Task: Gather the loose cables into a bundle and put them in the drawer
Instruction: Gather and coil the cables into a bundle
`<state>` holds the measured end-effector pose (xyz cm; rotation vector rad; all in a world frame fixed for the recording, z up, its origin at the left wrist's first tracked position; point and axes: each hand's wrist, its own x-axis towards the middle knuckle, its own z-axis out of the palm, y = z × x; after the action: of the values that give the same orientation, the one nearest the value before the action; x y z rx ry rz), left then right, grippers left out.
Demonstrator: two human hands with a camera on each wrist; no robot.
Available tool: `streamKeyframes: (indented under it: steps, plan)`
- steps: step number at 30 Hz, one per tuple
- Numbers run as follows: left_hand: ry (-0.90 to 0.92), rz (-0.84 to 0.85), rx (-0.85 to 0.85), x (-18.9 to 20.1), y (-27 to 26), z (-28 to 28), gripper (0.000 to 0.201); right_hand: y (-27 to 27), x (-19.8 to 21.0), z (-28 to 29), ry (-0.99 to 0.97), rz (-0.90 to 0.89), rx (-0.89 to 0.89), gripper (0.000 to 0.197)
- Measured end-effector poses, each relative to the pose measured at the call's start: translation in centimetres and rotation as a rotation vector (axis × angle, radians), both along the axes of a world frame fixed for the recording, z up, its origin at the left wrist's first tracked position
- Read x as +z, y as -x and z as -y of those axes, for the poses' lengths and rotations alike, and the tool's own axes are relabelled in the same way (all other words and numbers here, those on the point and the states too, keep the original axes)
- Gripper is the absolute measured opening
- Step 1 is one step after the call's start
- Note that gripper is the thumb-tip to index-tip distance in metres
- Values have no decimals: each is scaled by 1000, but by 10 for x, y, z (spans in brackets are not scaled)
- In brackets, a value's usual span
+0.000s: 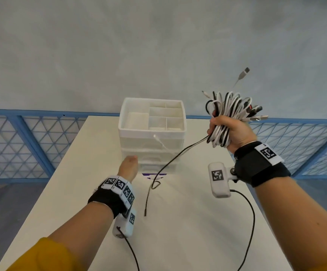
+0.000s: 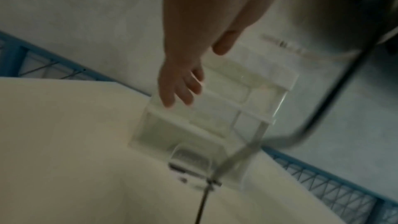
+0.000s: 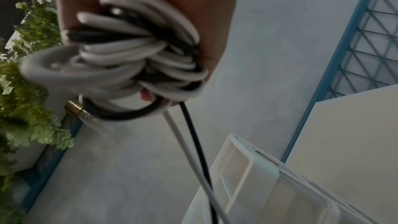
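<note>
Cables [image 1: 231,114] are already gathered into a bundle in the head view, gripped in the right hand [image 1: 230,132] above the far right of the counter [image 1: 197,222], but two ends still trail down. In the left wrist view, the left hand [image 2: 183,81] reaches with relaxed, slightly spread fingers [image 2: 168,98] to the drawer unit [image 2: 215,117] at the far edge, whose drawers look closed. In the right wrist view the fingers are curled round the coils, so opening a drawer and putting the bundle in seem left.

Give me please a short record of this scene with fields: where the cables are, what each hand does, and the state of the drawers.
cables: bundle of white and black cables, held up right of the drawer unit
loose ends: one black and one white strand hang down; the black end lies on the table
right hand: grips the bundle
left hand: fingers straight, reaching at the drawer unit front; contact unclear
drawers: appear closed
top tray: open, divided into compartments
</note>
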<state>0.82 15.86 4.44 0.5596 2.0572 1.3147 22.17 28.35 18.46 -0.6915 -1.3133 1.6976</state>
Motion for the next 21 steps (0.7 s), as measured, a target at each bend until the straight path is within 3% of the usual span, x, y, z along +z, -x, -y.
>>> streamKeyframes:
  steps: [2,4,7,9,11,13,16,21]
  plan:
    - [-211,-148,30,26,-6,-3,36,3,-3,3,16,20,25,16]
    - [-383,-241,-205,55,-26,-5,38,7,-7,6,17,51,58,16]
    - [-277,-394,-722,73,-60,-19,50,14,-10,13,-27,109,104,16]
    - [-168,-401,-886,71,-62,-23,40,13,-8,12,-46,136,99,16]
    - [-170,-265,-869,72,-53,-20,19,4,-5,7,-78,181,70,17]
    - [-217,-194,-802,79,-44,-16,24,-5,-8,2,-145,304,49,17]
    - [-279,-221,-736,99,-44,-19,27,-5,-18,8,-259,458,57,23]
    - [-404,62,-678,114,-63,-23,32,6,-26,22,-220,446,222,26]
